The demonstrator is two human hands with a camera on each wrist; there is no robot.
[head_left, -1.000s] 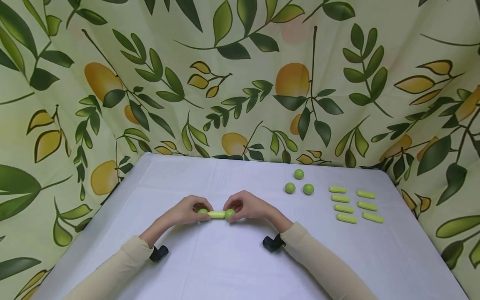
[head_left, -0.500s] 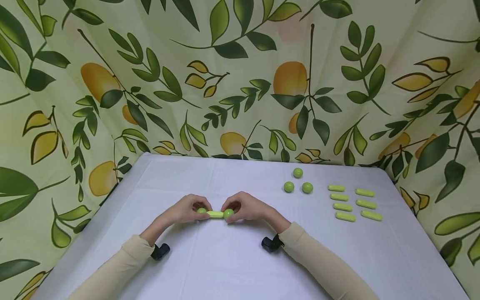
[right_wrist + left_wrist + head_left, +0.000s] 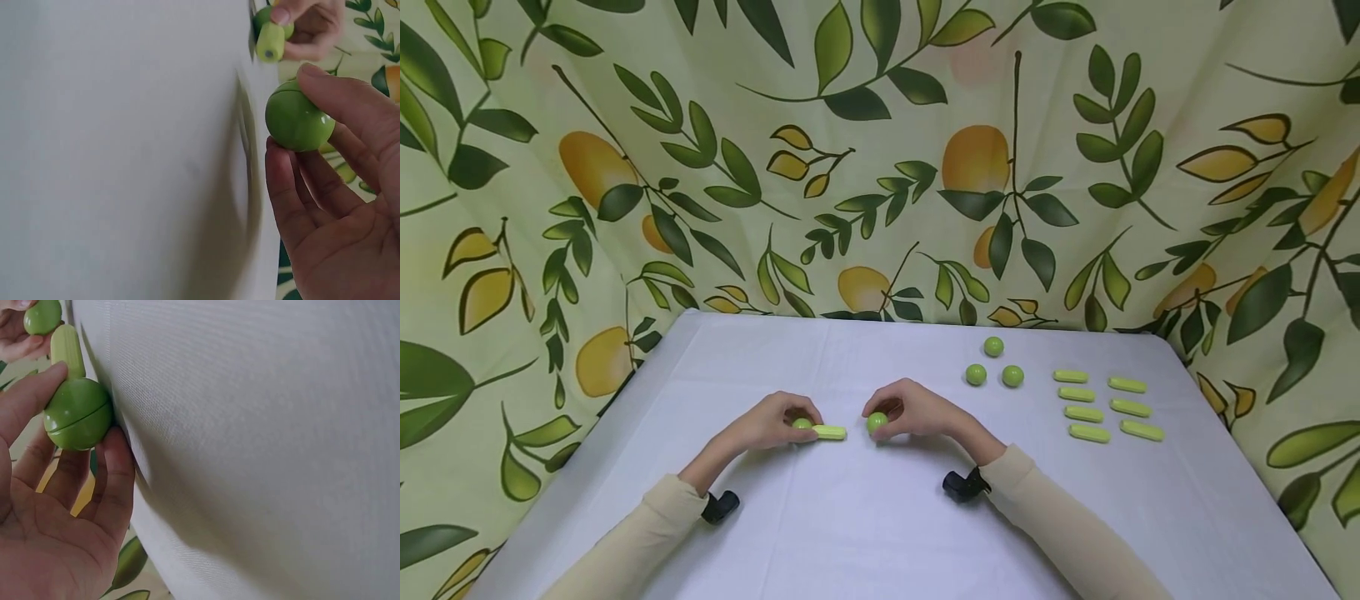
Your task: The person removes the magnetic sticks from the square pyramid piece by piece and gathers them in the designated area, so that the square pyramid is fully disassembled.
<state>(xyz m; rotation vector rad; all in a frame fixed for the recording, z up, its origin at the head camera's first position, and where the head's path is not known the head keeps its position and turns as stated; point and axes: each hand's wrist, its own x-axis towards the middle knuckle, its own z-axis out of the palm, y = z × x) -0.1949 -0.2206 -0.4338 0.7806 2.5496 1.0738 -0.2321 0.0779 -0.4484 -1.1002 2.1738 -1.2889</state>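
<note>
With thumb and fingertips, my left hand [image 3: 769, 422] pinches a glossy green ball [image 3: 80, 419] just above the white tabletop. A pale green ridged rod [image 3: 831, 432] meets that ball and points right, toward my other hand; the thumb tip lies where the two join. My right hand [image 3: 919, 410] pinches a second green ball [image 3: 299, 119], held a short gap from the rod's free end. In the right wrist view, a small grey spot shows on that end of the rod. Fingers partly cover both balls in the head view.
Three loose green balls [image 3: 993, 347] sit in a triangle at the back right. Farther right, several pale green rods [image 3: 1084, 414] lie in two columns. A leaf-patterned curtain [image 3: 880, 167] rises behind the white-clothed table [image 3: 850, 533].
The right hand and its ball have moved right, away from the rod's end, which that ball met before. The left hand still holds its ball, with the rod against it.
</note>
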